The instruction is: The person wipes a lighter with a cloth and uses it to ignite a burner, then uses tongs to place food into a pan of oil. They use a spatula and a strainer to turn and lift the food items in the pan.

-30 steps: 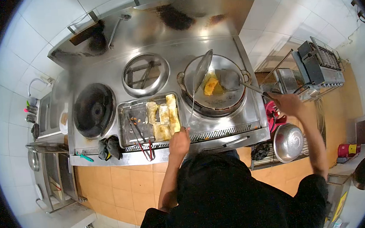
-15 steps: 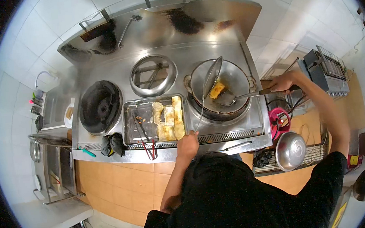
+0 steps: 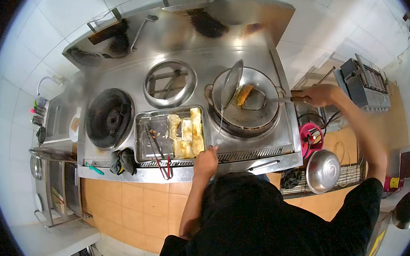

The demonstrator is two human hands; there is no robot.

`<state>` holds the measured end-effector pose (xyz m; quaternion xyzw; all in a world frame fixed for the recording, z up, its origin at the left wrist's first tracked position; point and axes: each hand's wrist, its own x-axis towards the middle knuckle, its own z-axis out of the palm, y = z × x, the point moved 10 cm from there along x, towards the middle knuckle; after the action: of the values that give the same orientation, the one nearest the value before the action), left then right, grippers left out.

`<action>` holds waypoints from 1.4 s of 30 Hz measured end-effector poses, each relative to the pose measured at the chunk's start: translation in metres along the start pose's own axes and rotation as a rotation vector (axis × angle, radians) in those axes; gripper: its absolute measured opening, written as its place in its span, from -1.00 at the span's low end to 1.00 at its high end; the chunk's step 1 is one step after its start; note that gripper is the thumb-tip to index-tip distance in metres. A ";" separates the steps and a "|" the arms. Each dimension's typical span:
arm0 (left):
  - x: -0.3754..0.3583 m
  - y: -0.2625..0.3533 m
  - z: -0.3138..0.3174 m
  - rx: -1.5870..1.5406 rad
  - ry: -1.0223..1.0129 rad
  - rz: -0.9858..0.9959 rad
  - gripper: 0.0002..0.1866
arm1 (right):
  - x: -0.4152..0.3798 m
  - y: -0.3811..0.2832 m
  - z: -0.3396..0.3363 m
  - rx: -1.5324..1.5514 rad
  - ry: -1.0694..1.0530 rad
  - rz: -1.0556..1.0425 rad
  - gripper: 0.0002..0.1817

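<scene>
The single head view looks steeply down from above, set well back, the wok [image 3: 251, 118] toward two o'clock, the person [image 3: 270, 219] toward five.

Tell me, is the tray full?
The tray is partly full: food lies on its right; its left shows bare metal, crumbs and tongs.
</scene>
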<state>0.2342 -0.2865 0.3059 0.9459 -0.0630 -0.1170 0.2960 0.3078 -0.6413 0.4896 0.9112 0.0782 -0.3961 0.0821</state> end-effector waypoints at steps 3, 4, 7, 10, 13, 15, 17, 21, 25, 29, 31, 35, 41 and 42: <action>0.003 -0.003 0.001 -0.039 0.017 0.023 -0.59 | 0.001 -0.004 -0.006 -0.026 0.068 -0.043 -0.57; 0.003 -0.003 -0.001 -0.055 0.023 0.022 -0.60 | 0.002 -0.008 -0.009 0.005 0.078 -0.064 -0.58; 0.001 -0.004 -0.008 -0.069 0.058 0.011 -0.61 | 0.015 -0.011 -0.011 -0.003 0.122 -0.131 -0.59; -0.004 -0.002 -0.020 -0.074 0.071 -0.008 -0.60 | 0.021 -0.016 -0.012 0.050 0.123 -0.154 -0.57; -0.004 -0.006 -0.020 -0.090 0.072 -0.015 -0.59 | 0.034 -0.010 -0.001 0.125 -0.008 -0.037 -0.51; -0.003 -0.008 -0.021 -0.096 0.088 -0.014 -0.59 | 0.026 -0.017 -0.006 0.094 -0.011 -0.056 -0.50; -0.005 -0.009 -0.023 -0.092 0.085 -0.021 -0.60 | 0.024 -0.016 -0.005 0.064 -0.020 -0.077 -0.50; -0.006 -0.010 -0.023 -0.085 0.080 -0.027 -0.59 | 0.014 0.001 -0.006 0.045 0.060 -0.090 -0.54; -0.003 -0.010 -0.018 -0.087 0.073 -0.012 -0.58 | 0.008 0.021 -0.001 0.018 0.184 -0.132 -0.56; 0.001 -0.003 -0.017 -0.066 0.051 0.011 -0.57 | 0.001 0.047 0.023 0.098 -0.011 0.155 -0.48; 0.003 -0.003 -0.013 -0.054 0.039 0.018 -0.57 | 0.005 0.047 0.034 0.071 -0.034 0.161 -0.47; 0.002 0.001 -0.013 -0.030 0.033 0.031 -0.57 | 0.047 0.060 0.068 0.101 -0.022 -0.014 -0.47; 0.006 -0.001 -0.013 -0.029 0.001 -0.012 -0.56 | 0.041 0.013 0.058 0.345 -0.101 -0.102 -0.48; 0.008 -0.001 -0.013 -0.031 0.003 -0.009 -0.56 | 0.045 0.007 0.057 0.327 -0.060 -0.198 -0.48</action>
<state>0.2451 -0.2800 0.3144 0.9416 -0.0563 -0.1179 0.3102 0.2992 -0.6571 0.4188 0.8881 0.0997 -0.4366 -0.1040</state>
